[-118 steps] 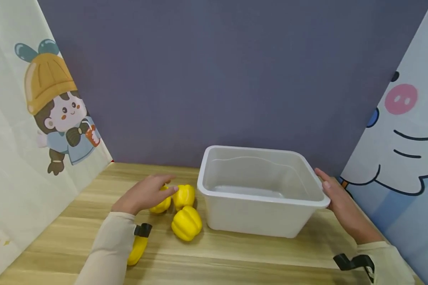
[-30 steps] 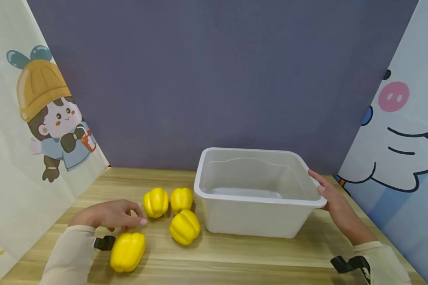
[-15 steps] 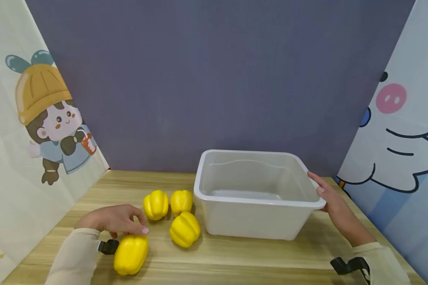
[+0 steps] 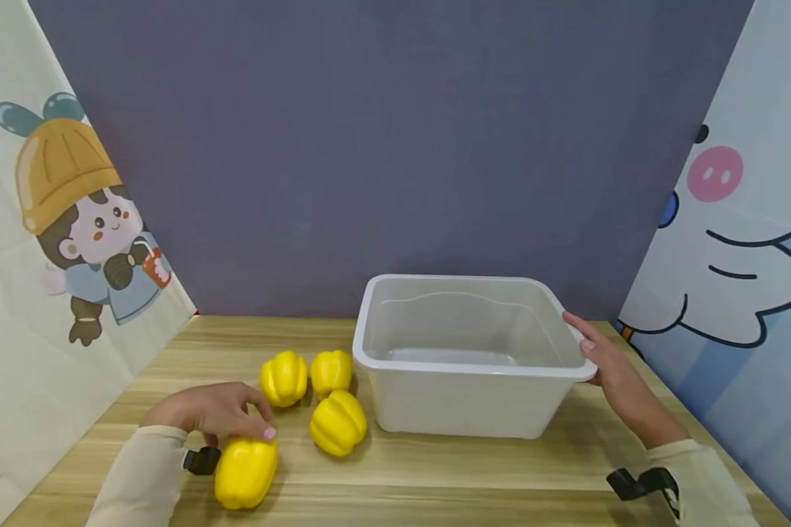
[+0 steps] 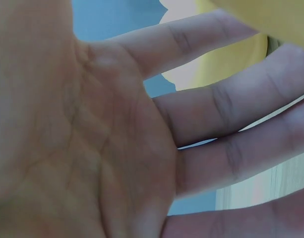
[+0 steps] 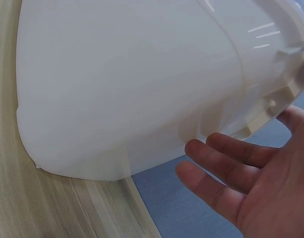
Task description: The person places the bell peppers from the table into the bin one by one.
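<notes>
Hands, bell peppers and bin, seen from the head and both wrists. In the head view, the left hand (image 4: 217, 410) arched over the far side of a yellow bell pepper (image 4: 246, 474) on the wood-grain table (image 4: 435, 483), with the thumb tip at the pepper's upper edge. The other left fingers were largely hidden there; the left wrist view showed them spread and nearly straight, with a yellow surface (image 5: 285, 17) cut off at the upper corner. Whether they touched the pepper could not be told.

The right hand (image 4: 609, 369) held the right end of a white plastic bin (image 4: 461, 402), its thumb on the rim. Only the right wrist view revealed the remaining fingers, gently bent beneath the rim beside the outer wall; the bin's far end lay beyond that frame.

The pepper lay on its side, its long axis running away from the person and leaning slightly right, lobed end nearest; its stem end could not be made out. Three further bell peppers (image 4: 338, 423) clustered between it and the bin, whose long axis ran left to right, opening upward. Both sleeves (image 4: 138, 479) were cut off by the head view's lower edge.
</notes>
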Demonstrator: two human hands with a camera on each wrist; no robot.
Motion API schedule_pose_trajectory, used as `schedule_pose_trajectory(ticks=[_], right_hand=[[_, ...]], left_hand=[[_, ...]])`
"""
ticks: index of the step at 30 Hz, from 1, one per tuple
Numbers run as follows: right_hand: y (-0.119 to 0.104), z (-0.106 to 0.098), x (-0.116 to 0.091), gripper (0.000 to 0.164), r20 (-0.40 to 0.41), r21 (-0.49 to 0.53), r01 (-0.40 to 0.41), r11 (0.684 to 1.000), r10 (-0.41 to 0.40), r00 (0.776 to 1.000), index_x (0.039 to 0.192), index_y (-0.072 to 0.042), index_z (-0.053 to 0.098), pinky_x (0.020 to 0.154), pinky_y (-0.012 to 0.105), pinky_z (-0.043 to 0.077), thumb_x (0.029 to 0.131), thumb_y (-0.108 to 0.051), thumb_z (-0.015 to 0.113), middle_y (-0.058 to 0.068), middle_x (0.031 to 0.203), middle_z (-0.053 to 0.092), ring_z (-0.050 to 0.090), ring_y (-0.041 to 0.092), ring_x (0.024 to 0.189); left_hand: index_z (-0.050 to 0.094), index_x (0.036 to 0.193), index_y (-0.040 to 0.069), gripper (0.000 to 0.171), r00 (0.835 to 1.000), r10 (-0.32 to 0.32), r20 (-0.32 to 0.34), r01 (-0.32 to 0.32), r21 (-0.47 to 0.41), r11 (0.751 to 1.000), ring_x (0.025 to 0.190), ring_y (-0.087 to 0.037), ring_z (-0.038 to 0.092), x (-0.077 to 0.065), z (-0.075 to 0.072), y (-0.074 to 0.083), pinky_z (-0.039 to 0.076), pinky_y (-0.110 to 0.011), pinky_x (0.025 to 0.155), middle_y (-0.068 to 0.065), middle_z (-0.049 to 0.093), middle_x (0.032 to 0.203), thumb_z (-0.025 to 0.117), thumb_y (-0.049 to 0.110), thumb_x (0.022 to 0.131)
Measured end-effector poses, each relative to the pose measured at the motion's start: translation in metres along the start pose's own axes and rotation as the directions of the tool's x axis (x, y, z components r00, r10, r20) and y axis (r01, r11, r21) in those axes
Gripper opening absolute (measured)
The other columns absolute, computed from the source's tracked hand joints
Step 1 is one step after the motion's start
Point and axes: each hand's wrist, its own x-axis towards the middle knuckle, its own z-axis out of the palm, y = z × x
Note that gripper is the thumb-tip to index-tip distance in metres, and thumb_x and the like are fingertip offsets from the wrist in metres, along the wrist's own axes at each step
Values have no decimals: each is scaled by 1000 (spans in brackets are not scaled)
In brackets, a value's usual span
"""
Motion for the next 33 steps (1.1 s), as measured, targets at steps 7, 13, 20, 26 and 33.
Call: schedule_pose_trajectory(ticks=[7, 13, 20, 26, 33], right_hand=[[0, 0, -1, 50, -3, -16, -3, 1000, 3, 1000, 160, -7, 20, 76, 28, 54, 112, -21, 25, -11, 137, 46, 56, 2, 107], [1, -1, -1, 50, -2, -15, 1, 1000, -1, 1000, 160, -7, 20, 76, 28, 53, 112, -21, 25, -11, 136, 47, 56, 2, 107], [0, -1, -1, 50, 2, -1, 9, 1000, -9, 1000, 159, -5, 20, 76, 28, 53, 112, -21, 25, -11, 134, 49, 57, 3, 105], [1, -2, -2, 51, -2, -3, 8, 1000, -8, 1000, 159, -4, 20, 75, 28, 54, 112, -22, 25, -12, 132, 50, 58, 4, 104], [-1, -1, 0, 51, 10, 7, 7, 1000, -7, 1000, 159, -5, 19, 77, 27, 54, 112, -21, 25, -12, 135, 49, 58, 3, 106]], left_hand=[[70, 102, 22, 30, 1000, 6, 3, -6, 11, 1000, 81, -21, 59, 0, 0, 1, 53, -40, 57, -4, 62, 98, 77, 46, 86], [70, 96, 21, 28, 1000, 19, 13, -19, 12, 1000, 80, -21, 58, -2, 0, 3, 51, -39, 56, -4, 62, 94, 77, 45, 85], [71, 96, 20, 27, 998, 54, 34, -54, -2, 999, 77, -20, 58, -2, -1, 2, 49, -37, 54, -3, 62, 92, 78, 44, 86], [74, 97, 18, 22, 980, 190, 59, -189, -35, 981, 71, -15, 56, 4, -1, -1, 47, -30, 57, -1, 67, 88, 77, 38, 88], [72, 96, 20, 20, 970, 244, 21, -244, 11, 970, 88, -21, 59, 8, 0, -3, 47, -40, 76, 0, 67, 96, 73, 40, 91]])
